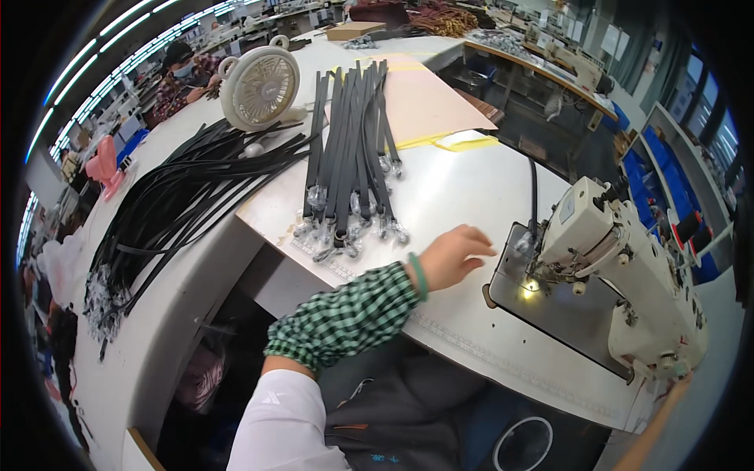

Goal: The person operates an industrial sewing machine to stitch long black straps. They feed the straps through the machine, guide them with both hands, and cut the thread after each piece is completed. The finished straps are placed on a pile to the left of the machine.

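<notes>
The left hand [453, 259] hovers empty and relaxed; the right hand [682, 387] (mostly hidden) I cannot judge. Unsteadied by the left, the black strap [534, 191] beside the sewing machine [640, 263] could slip askew.

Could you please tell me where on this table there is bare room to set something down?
The white tabletop is bare between the bundled black straps and the sewing machine, just beyond the left hand; a narrower strip runs along the machine's near side. It is crowded further left, around those straps, the looser black straps and the white fan.
</notes>
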A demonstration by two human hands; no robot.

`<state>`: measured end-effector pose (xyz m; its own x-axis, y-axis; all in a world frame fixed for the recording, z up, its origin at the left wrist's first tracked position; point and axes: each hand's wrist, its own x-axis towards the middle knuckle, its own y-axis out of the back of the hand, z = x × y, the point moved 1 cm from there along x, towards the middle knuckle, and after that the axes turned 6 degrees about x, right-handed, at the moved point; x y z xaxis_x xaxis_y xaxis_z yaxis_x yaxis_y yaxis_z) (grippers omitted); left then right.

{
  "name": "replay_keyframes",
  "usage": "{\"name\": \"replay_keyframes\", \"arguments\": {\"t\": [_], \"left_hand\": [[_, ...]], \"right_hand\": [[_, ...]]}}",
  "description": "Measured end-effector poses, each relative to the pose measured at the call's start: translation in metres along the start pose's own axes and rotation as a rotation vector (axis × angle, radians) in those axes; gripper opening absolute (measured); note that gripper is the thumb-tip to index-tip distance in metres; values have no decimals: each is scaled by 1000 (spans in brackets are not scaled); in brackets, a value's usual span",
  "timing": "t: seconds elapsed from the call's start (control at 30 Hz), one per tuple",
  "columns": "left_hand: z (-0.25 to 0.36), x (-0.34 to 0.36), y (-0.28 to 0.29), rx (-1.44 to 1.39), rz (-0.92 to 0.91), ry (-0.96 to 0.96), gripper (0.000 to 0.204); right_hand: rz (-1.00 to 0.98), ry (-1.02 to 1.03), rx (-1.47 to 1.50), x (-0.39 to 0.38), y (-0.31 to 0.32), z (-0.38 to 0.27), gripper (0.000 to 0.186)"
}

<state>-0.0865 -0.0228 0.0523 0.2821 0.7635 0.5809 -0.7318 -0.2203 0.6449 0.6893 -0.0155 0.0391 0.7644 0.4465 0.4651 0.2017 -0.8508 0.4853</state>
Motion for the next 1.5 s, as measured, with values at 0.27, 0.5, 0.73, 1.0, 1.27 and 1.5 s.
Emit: {"name": "replay_keyframes", "arguments": {"t": [0.27, 0.5, 0.73, 1.0, 1.27, 1.5], "left_hand": [[-35, -104, 142, 812, -305, 147, 20], [-43, -84, 144, 852, -509, 65, 20], [0, -68, 137, 739, -86, -146, 19], [80, -49, 4, -939, -613, 596, 16], [-15, -4, -29, -1009, -119, 1093, 9], [6, -24, -37, 95, -172, 165, 50]], "right_hand": [[-257, 237, 354, -219, 15, -146, 34], [-782, 922, 560, -389, 0, -245, 15], [-994, 910, 772, -455, 10, -282, 16], [-2205, -344, 1344, -524, -16, -284, 51], [-2084, -83, 745, -549, 10, -239, 26], [-2020, -161, 913, -516, 13, -249, 25]]}}
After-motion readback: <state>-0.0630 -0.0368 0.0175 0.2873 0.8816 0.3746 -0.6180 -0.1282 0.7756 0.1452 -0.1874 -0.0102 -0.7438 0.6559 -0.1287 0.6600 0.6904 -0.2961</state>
